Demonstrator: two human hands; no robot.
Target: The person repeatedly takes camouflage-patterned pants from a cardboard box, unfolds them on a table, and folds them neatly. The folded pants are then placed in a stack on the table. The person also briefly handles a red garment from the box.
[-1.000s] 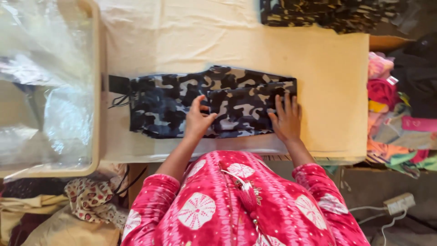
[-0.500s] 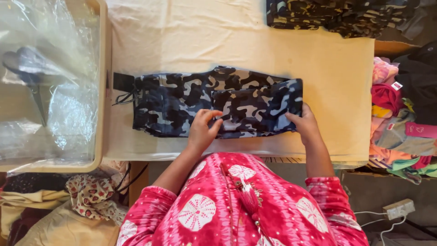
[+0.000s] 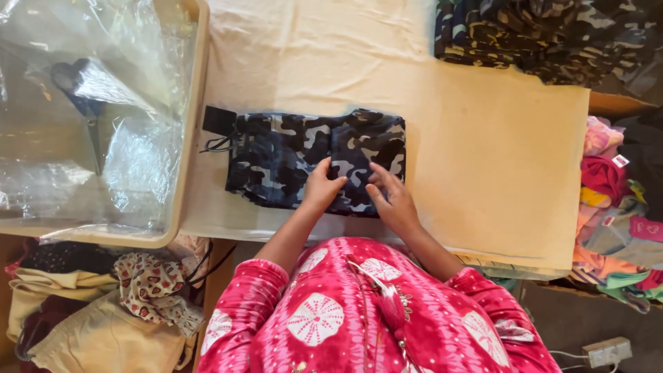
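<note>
A blue and grey camouflage garment (image 3: 304, 155) lies folded into a compact rectangle on the cream-covered table (image 3: 483, 152), with a black tag (image 3: 219, 121) hanging off its left end. My left hand (image 3: 322, 186) presses flat on the garment's near edge, fingers spread. My right hand (image 3: 391, 197) rests just beside it on the folded right portion, fingers also flat on the cloth. Both arms come out of red patterned sleeves at the bottom of the view.
A tan tray (image 3: 185, 138) of clear plastic bags (image 3: 90, 117) stands at the left. A pile of green camouflage clothes (image 3: 545, 34) lies at the far right. Coloured clothes (image 3: 615, 207) are heaped right of the table, more fabric (image 3: 103, 304) lower left.
The garment's right end has been folded over to the left, making it about half as long. My right hand moved left with it and now sits close to my left hand.
</note>
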